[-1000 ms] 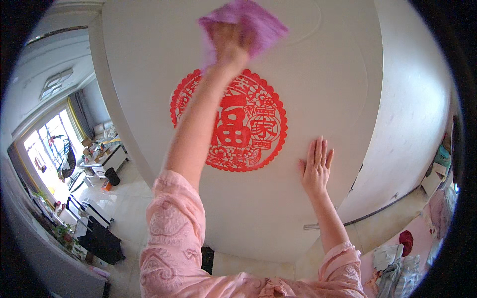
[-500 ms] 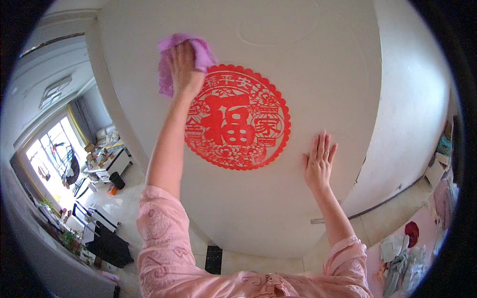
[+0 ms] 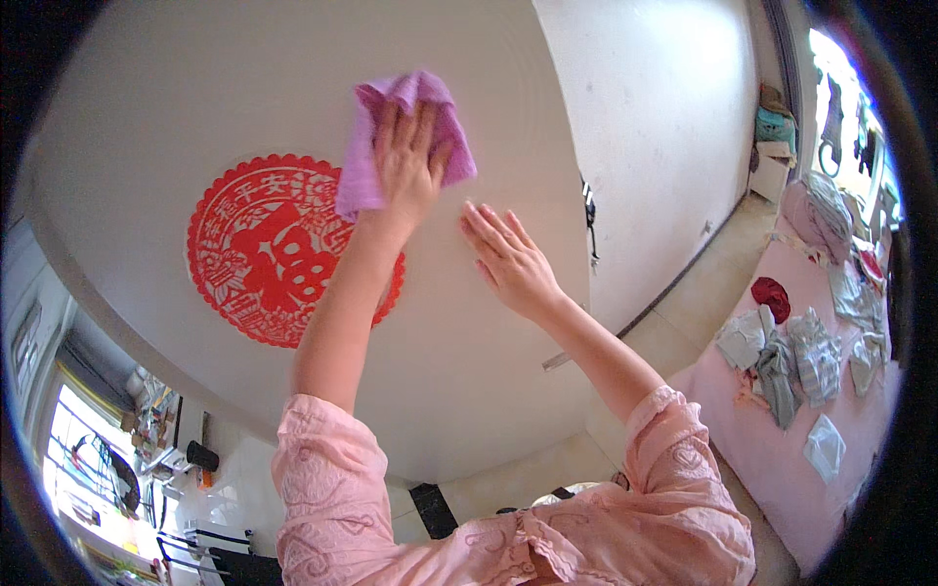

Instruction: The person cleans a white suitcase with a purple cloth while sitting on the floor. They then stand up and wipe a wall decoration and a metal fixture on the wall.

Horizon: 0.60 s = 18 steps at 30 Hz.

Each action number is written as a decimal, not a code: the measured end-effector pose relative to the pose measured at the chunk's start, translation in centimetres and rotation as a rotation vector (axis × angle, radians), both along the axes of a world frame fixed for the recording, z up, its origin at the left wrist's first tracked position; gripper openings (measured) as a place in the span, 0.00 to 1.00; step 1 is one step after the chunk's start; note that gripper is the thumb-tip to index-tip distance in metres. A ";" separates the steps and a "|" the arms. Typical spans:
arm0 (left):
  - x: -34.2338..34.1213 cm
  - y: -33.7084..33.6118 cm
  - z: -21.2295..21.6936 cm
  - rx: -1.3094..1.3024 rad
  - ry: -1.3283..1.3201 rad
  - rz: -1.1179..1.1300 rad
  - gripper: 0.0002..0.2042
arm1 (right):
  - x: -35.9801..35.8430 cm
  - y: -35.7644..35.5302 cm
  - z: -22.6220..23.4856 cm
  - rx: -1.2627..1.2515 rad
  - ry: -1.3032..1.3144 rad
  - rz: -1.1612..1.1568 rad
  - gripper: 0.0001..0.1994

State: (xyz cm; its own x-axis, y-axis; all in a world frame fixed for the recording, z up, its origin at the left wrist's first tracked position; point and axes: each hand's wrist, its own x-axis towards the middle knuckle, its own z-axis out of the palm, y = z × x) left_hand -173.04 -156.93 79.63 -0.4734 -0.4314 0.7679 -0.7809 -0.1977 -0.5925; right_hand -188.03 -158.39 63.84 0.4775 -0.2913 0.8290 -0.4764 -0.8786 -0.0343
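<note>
My left hand (image 3: 407,166) presses a purple cloth (image 3: 363,146) flat against a white door (image 3: 293,88), just right of and above a round red paper-cut decoration (image 3: 264,254) stuck on it. My forearm crosses the decoration's right edge. My right hand (image 3: 508,259) lies open and flat on the same white door, fingers spread, a little right of and below the cloth. Both arms wear pink sleeves.
A white wall (image 3: 664,127) runs to the right of the door, with a dark door handle (image 3: 589,220) at its edge. A pink bed (image 3: 831,391) with several loose clothes lies at the right. A bright window (image 3: 88,469) and furniture show at the lower left.
My left hand has swept the purple cloth rightward across the door, from left of the red decoration to its upper right. The view has swung, so the decoration now sits further left.
</note>
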 end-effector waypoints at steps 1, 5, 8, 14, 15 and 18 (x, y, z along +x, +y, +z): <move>-0.6 -0.6 -1.4 0.036 -0.022 -0.037 0.26 | -0.4 -0.1 -0.4 -0.002 0.017 0.012 0.30; -1.3 -2.3 -1.3 0.190 -0.084 0.004 0.27 | -2.3 -1.3 -1.3 -0.032 0.033 0.102 0.27; -2.0 -4.1 2.1 0.080 0.043 -0.133 0.27 | -3.8 -2.0 -2.1 -0.110 0.174 0.031 0.27; -6.6 -5.4 1.7 -0.143 0.092 -0.129 0.28 | -6.8 -3.7 -3.8 -0.081 0.159 0.186 0.24; -7.1 -6.2 0.2 -0.089 0.092 -0.174 0.27 | -7.5 -4.2 -4.5 -0.051 0.176 0.186 0.24; -7.3 -7.3 -6.8 0.075 0.111 -0.201 0.26 | -8.5 -4.6 -6.5 0.020 0.186 0.256 0.24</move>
